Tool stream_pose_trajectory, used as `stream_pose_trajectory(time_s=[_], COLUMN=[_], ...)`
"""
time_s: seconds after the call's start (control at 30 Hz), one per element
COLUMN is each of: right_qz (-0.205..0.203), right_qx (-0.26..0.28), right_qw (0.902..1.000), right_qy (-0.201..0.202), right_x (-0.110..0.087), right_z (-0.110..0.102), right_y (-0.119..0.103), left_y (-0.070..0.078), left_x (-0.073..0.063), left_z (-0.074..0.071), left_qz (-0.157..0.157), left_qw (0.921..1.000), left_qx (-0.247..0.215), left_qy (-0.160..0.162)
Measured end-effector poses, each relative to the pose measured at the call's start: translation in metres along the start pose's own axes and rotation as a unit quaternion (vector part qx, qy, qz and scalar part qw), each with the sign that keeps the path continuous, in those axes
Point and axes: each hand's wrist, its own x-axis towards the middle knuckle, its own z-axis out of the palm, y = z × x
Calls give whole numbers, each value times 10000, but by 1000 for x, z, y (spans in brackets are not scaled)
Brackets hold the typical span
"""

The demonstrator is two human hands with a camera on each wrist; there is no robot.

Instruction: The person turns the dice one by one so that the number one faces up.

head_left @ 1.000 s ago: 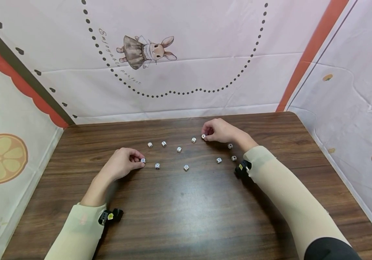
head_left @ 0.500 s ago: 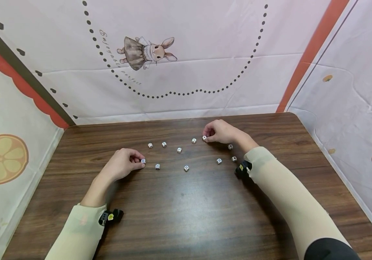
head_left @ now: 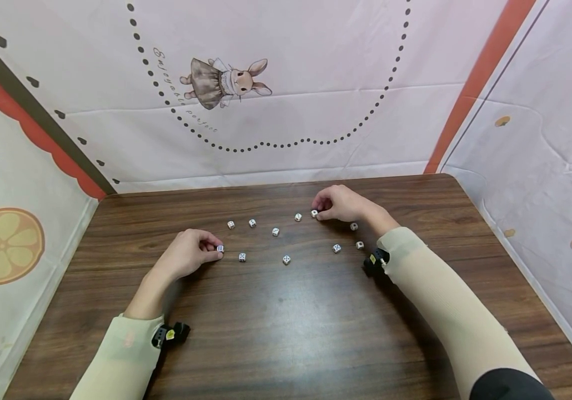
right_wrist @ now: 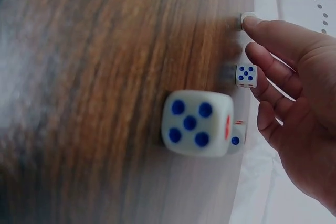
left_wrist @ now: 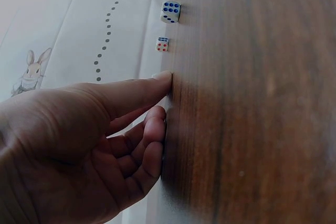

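Note:
Dark-spotted white dice lie scattered over the far half of the brown table. My left hand (head_left: 188, 253) pinches a die (head_left: 220, 249) between thumb and fingers at the left end of the scatter; the left wrist view hides that die behind the thumb. At the far side my right hand (head_left: 340, 203) holds another die (head_left: 314, 213) at its thumb tip, a bit of it showing in the right wrist view (right_wrist: 248, 17). Beside the left hand sits one die (head_left: 242, 257); left of the right hand sits another die (head_left: 298, 217). Both held dice appear at table level.
Two dice (head_left: 231, 224) (head_left: 252, 223) lie at the back left, and one die (head_left: 275, 232) lies mid-scatter. Nearer is a die (head_left: 286, 259). Several dice (head_left: 336, 248) lie under or beside the right forearm. A printed cloth (head_left: 286, 111) hangs behind the table (head_left: 286, 333).

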Motion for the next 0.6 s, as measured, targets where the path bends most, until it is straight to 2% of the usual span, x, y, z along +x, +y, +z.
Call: stream_pose_trajectory(time_s=[0.23, 0.6], right_qz=[52, -22], right_qx=[140, 238], right_qw=[9997, 9991], right_qy=[213, 362], right_x=[-8, -36], right_z=[-6, -14], right_y=[-2, -13], left_y=[-1, -3], left_x=[1, 2], left_z=[1, 3], left_qz=[11, -18], left_qw=[10000, 10000], left_qx=[11, 25], left_qy=[30, 49])
